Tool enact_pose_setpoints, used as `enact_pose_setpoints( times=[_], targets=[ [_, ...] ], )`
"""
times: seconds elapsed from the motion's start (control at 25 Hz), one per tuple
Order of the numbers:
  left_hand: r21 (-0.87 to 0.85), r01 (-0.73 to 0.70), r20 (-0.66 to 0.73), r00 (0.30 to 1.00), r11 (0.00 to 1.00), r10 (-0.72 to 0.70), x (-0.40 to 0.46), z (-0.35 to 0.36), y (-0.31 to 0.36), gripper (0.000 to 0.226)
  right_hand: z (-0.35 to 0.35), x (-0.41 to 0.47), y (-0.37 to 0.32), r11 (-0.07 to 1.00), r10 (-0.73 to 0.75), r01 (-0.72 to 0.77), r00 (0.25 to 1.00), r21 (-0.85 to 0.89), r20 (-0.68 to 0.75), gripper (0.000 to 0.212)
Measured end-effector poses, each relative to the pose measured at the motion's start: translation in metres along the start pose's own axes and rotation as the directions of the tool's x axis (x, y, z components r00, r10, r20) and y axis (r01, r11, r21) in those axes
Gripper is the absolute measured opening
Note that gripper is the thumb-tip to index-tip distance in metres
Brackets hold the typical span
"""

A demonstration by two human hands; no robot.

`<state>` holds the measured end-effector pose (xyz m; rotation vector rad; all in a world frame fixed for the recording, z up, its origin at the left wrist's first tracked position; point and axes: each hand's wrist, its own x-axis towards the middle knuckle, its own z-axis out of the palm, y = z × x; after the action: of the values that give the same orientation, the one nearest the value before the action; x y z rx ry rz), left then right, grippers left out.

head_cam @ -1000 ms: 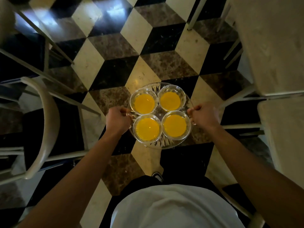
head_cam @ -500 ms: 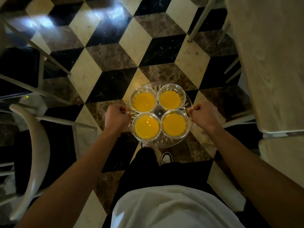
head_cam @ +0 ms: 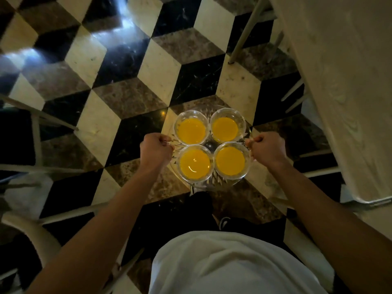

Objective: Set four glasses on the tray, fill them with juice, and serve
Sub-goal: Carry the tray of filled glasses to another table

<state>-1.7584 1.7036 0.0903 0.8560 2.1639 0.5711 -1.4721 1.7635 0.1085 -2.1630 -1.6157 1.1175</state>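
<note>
Floor tiles have slid back beneath you over the last second, so you are walking to serve: your left hand (head_cam: pixel 156 149) and right hand (head_cam: pixel 266 148) stay fisted on the tray (head_cam: pixel 209 183) handles, four juice-filled glasses (head_cam: pixel 195 163) clustered level, table (head_cam: pixel 343 81) passing alongside.

Four clear round glasses are counted, each filled with orange-yellow juice: far left (head_cam: pixel 192 128), far right (head_cam: pixel 227 126), near left (head_cam: pixel 195 163) and near right (head_cam: pixel 231 161). One round cut-glass tray (head_cam: pixel 212 184) is seen beneath them. Two bare hands are counted, the left hand (head_cam: pixel 156 150) and the right hand (head_cam: pixel 267 147), one at each side of the tray. One pale wood-grain table (head_cam: pixel 347 77) is seen, and one curved white chair back (head_cam: pixel 31 234).
</note>
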Motion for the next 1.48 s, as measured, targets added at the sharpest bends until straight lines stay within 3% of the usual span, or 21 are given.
enact_pose_setpoints(
  times=[0.24, 0.6, 0.96, 1.16, 1.36, 1.48],
  targets=[
    [-0.017, -0.042, 0.046, 0.998, 0.999, 0.042, 0.073, -0.027, 0.048, 0.019, 0.002, 0.046, -0.047, 0.996, 0.075, -0.071, 0.993, 0.058, -0.087, 0.014],
    [0.03, -0.103, 0.088, 0.991, 0.994, 0.1, 0.146, -0.024, 0.113, 0.028, -0.009, 0.123, -0.075, 0.985, 0.133, -0.117, 0.983, 0.127, -0.125, 0.016],
    [0.094, -0.159, 0.117, 0.982, 0.983, 0.147, 0.196, 0.027, 0.217, 0.032, -0.06, 0.205, -0.065, 0.967, 0.192, -0.162, 0.97, 0.195, -0.149, 0.018],
    [0.21, -0.234, 0.114, 0.97, 0.949, 0.214, 0.212, 0.066, 0.291, 0.012, -0.107, 0.245, -0.054, 0.945, 0.248, -0.21, 0.96, 0.251, -0.13, 0.016],
    [0.217, -0.269, 0.211, 0.951, 0.939, 0.224, 0.229, 0.109, 0.355, 0.012, -0.15, 0.274, -0.039, 0.928, 0.316, -0.252, 0.921, 0.274, -0.226, 0.011],
    [0.263, -0.383, 0.277, 0.909, 0.885, 0.311, 0.236, 0.138, 0.39, 0.014, -0.172, 0.288, -0.023, 0.903, 0.382, -0.296, 0.885, 0.311, -0.267, 0.012]
  ],
)
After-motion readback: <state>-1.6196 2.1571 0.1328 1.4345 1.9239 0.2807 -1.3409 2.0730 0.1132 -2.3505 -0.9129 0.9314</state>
